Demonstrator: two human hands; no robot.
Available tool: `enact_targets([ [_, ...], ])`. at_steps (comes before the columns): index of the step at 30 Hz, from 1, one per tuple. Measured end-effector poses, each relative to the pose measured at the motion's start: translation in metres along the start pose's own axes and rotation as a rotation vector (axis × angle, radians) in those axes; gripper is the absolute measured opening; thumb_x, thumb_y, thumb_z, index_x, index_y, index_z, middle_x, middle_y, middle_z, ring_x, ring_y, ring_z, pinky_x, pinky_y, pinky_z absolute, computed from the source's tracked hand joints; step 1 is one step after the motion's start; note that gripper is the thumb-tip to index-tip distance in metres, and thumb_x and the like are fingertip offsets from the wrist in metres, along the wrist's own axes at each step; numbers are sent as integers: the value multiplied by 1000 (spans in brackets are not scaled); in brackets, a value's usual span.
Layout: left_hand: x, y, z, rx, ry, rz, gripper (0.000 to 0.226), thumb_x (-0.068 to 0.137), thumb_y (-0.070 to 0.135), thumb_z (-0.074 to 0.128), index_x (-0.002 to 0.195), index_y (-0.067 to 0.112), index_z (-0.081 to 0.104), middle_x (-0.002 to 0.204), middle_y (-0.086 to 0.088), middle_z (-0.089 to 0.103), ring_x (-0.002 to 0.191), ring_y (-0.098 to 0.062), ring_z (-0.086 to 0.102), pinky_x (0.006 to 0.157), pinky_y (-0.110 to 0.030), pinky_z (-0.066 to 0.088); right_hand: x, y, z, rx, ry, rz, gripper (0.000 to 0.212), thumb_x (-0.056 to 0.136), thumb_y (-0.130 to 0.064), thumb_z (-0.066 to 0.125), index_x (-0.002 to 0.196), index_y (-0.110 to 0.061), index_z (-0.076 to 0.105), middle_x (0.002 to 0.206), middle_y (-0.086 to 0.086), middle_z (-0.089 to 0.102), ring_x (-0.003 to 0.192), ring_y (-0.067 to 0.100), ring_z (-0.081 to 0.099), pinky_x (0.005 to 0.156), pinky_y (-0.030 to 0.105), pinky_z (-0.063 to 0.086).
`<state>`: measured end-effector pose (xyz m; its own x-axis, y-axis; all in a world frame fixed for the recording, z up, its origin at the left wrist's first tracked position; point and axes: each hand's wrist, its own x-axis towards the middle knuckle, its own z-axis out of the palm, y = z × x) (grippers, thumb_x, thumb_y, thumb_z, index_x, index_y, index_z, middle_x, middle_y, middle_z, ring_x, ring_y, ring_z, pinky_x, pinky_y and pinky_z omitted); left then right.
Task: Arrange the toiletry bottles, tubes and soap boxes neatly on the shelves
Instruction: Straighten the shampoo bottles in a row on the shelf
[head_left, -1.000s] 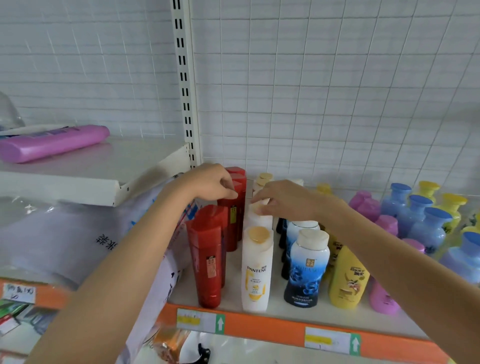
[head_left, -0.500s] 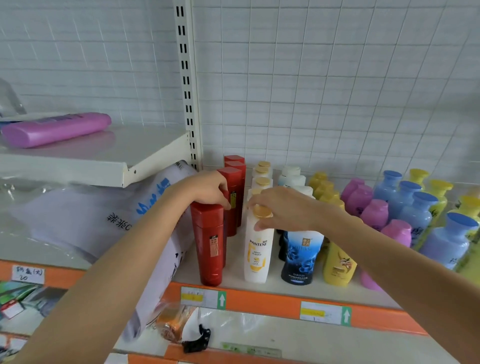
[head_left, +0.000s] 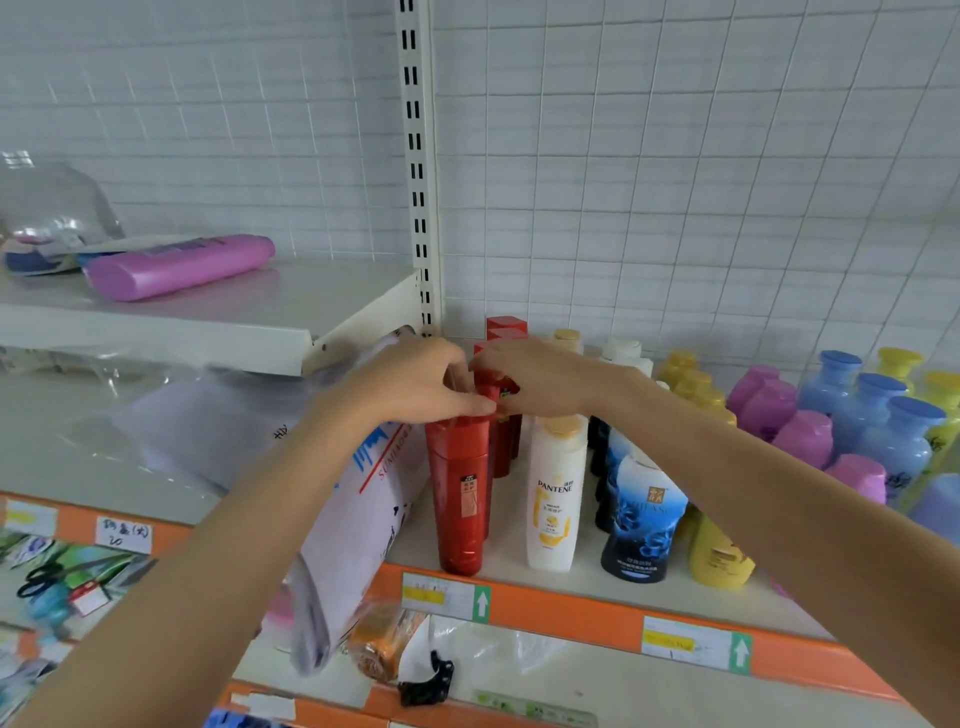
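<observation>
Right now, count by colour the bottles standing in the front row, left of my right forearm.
Red bottle: 1
White bottle: 1
Dark blue bottle: 1
Yellow bottle: 1
Total: 4

a white slotted metal upright (head_left: 415, 171) stands at twelve o'clock against white square-tiled wall (head_left: 234, 119) behind a white wire grid panel (head_left: 701, 171). at seven o'clock, a large white printed plastic bag (head_left: 353, 499) hangs over the orange shelf edge strip (head_left: 571, 613), which bears white price labels with green arrows (head_left: 447, 596). a small black clip (head_left: 431, 680) lies at six o'clock. crumpled clear plastic wrap (head_left: 52, 208) sits at ten o'clock.
</observation>
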<state>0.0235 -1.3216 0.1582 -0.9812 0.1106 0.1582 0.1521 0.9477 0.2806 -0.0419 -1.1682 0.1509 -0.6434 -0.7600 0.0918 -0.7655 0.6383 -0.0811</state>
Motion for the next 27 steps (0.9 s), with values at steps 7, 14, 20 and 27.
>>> enact_targets([
  [7,-9,-5,14,10,16,49,44,68,37,78,103,17,60,99,1,54,90,-15,52,74,-28,43,21,7,11,101,-52,4,20,76,-23,70,84,-19,52,76,-8,54,70,8,49,58,17,32],
  [14,-13,-11,5,-35,-54,2,42,69,33,79,102,18,59,106,2,62,97,-12,55,85,-33,49,35,25,8,82,-35,71,38,72,-26,76,102,-10,60,85,-2,55,81,17,51,63,23,37],
  [20,-16,-10,3,-27,-71,20,49,72,27,77,114,16,55,104,4,55,95,-9,48,75,-22,41,40,33,4,16,-91,78,49,75,-30,73,118,-11,56,108,2,57,92,18,49,68,25,35],
  [27,-3,0,17,-31,42,97,42,71,29,77,109,16,64,92,4,55,84,-11,50,71,-23,36,40,34,5,25,-84,102,47,78,-31,71,120,-17,56,119,4,59,99,17,50,80,28,36],
])
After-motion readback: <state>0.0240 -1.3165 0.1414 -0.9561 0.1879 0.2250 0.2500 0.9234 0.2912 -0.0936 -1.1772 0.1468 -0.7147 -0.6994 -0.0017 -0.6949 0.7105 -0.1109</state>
